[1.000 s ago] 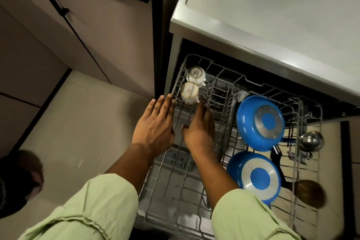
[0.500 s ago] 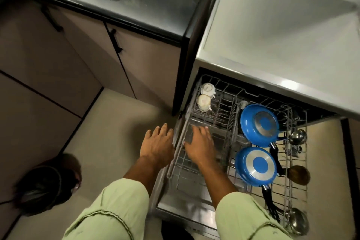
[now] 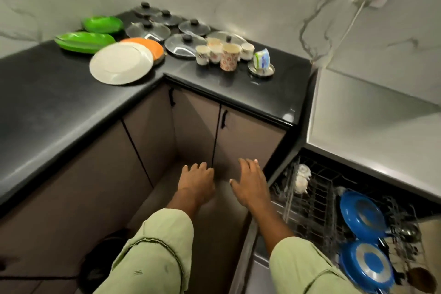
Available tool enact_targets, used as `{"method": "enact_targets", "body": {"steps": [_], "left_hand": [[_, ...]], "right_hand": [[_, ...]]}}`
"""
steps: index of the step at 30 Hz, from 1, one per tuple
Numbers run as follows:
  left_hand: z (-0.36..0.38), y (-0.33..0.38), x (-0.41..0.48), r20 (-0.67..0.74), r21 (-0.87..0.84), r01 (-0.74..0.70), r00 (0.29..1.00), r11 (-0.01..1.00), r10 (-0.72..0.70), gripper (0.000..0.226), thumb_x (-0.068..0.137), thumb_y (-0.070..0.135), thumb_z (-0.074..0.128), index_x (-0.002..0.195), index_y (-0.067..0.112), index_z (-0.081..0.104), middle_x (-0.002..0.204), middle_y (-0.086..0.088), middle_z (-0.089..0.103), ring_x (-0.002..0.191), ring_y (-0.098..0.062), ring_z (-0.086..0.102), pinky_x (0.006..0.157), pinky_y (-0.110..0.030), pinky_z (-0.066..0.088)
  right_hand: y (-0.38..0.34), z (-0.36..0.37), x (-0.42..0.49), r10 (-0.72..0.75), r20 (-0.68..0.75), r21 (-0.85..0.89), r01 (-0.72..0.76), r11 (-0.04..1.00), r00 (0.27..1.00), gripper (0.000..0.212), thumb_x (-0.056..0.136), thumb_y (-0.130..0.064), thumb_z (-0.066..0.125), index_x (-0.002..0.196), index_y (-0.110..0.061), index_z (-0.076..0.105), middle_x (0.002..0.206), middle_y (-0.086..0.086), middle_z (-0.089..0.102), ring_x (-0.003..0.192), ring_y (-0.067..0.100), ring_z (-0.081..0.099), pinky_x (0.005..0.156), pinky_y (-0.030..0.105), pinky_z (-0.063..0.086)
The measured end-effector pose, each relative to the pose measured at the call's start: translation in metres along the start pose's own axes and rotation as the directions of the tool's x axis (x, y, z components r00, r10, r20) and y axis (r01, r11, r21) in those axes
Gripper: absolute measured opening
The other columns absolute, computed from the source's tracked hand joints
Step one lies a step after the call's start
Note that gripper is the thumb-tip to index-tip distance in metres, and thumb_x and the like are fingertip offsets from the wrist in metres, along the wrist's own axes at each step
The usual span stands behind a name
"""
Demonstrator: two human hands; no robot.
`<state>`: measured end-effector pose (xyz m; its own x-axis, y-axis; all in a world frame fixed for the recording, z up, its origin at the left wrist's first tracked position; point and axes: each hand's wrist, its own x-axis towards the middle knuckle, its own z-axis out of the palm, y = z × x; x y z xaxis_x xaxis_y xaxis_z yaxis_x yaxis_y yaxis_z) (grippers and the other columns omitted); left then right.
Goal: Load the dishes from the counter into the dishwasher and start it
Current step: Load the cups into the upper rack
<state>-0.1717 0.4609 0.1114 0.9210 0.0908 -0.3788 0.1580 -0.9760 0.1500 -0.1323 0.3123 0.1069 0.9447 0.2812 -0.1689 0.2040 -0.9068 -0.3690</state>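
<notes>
Both empty: left hand (image 3: pixel 196 182), right hand (image 3: pixel 250 184); cups (image 3: pixel 222 53) well beyond, on counter (image 3: pixel 238 93).

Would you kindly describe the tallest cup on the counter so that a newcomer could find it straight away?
On the black counter, right of its inner corner, small cups stand before the glass lids. The tallest cup is at the cluster's front; unlike its shorter, mostly white neighbours, orange-red print covers it all over.

No readable text. Packet (image 3: pixel 262 58) at 12 o'clock on the counter (image 3: pixel 238 93) carries print, too blurred to make out. Cups (image 3: pixel 229 56) beside it: pattern only.
</notes>
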Motion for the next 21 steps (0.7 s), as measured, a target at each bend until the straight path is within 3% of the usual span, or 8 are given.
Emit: {"method": "enact_targets", "body": {"steps": [8, 21], "left_hand": [[-0.051, -0.081, 0.009, -0.091, -0.024, 0.074, 0.993, 0.997, -0.076, 0.042, 0.099, 0.029, 0.045, 0.140, 0.018, 0.047, 0.151, -0.007, 0.039, 0.141, -0.028, 0.034, 0.117, -0.049, 0.023], [-0.101, -0.106, 0.105, -0.105, 0.039, 0.043, 0.994, 0.998, -0.039, 0.053, 0.100, 0.030, 0.046, 0.151, 0.020, 0.035, 0.160, -0.007, 0.026, 0.150, -0.027, 0.021, 0.121, -0.049, 0.017]], "right_hand": [[-0.086, -0.017, 0.049, -0.132, -0.071, -0.036, 0.130, 0.991, 0.989, 0.072, 0.093, -0.036, 0.061, 0.153, -0.018, 0.026, 0.160, 0.006, 0.023, 0.151, 0.024, 0.010, 0.122, 0.040, 0.015], [-0.104, -0.032, 0.172, -0.083, -0.133, 0.097, 0.097, 0.991, 0.988, 0.073, 0.093, -0.033, 0.062, 0.154, -0.017, 0.025, 0.161, 0.005, 0.023, 0.151, 0.022, 0.009, 0.122, 0.038, 0.015]]}}
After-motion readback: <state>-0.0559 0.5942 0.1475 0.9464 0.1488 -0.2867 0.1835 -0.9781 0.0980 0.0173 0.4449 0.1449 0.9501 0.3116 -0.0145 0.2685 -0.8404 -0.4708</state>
